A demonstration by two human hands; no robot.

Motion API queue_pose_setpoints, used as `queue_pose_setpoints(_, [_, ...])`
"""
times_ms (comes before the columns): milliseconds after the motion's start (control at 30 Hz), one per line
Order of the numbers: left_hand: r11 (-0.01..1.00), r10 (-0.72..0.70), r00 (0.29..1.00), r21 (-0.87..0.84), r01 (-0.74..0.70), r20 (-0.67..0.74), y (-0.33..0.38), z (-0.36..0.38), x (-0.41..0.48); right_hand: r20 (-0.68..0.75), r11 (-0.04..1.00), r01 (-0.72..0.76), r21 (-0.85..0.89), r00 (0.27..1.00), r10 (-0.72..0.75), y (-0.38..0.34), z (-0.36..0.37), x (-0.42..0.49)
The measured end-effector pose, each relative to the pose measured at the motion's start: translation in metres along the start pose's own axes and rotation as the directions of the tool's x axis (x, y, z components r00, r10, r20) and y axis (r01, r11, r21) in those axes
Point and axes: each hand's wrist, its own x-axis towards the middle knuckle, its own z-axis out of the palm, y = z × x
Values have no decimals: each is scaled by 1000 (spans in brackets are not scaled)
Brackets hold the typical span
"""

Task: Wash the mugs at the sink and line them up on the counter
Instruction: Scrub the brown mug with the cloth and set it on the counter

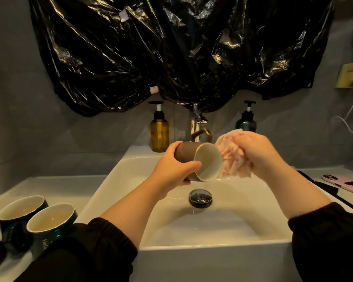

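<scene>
Gripping a brown mug (pixel 186 152) on its side, my left hand (pixel 171 167) curls thumb and fingers round the body. The handle points up and the pale inside is turned toward my right hand (pixel 259 153), which is balled tight round a bunched pink cloth (pixel 232 157). The cloth sits just right of the held mug's rim, so close that I cannot tell whether they touch. Both hands hang over the white sink (pixel 130 165); below the mug a chrome drain plug (pixel 200 197) sits in the wet basin. Behind the mug rises the chrome tap (pixel 195 121), with an amber pump bottle (pixel 159 133) beyond the left hand and a dark pump bottle (pixel 246 123) beyond the right. Well left of the held mug and nearer me, the left dark mug (pixel 20 212) and the right dark mug (pixel 51 222) stand upright, side by side, on the counter (pixel 49 186). Far right of the cloth hand lies a pink phone (pixel 346 183). A crumpled black plastic sheet (pixel 171 47) covers the wall above.
</scene>
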Motion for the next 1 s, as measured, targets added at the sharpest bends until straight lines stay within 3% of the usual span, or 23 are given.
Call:
queue_pose_setpoints(67, [993, 64, 994, 95, -73, 86, 0, 1, -3, -3, 982, -65, 175, 998, 67, 0, -8, 7])
queue_pose_setpoints(133, [974, 110, 979, 179, -141, 172, -1, 4, -7, 138, 939, -152, 310, 984, 114, -2, -6, 6])
queue_pose_setpoints(267, [946, 140, 952, 249, -210, 271, -4, 10, -9, 289, 919, -299, 258, 931, 222, -8, 3, -5])
queue_pose_setpoints(467, [946, 148, 948, 240, -219, 283, -4, 12, -10, 208, 943, -189, 273, 969, 134, -14, 3, -10])
queue_pose_setpoints(667, [974, 101, 958, 170, -149, 267, -4, 9, -10, 227, 938, -272, 215, 948, 223, -15, 6, -17])
queue_pose_setpoints(833, [989, 66, 972, 111, -93, 226, -2, 6, -8, 294, 933, -178, 314, 952, 82, -19, -4, -18])
queue_pose_setpoints(1000, [998, 41, 973, 34, -50, 225, -1, 7, -8, 267, 968, -138, 209, 960, 79, -15, 4, -17])
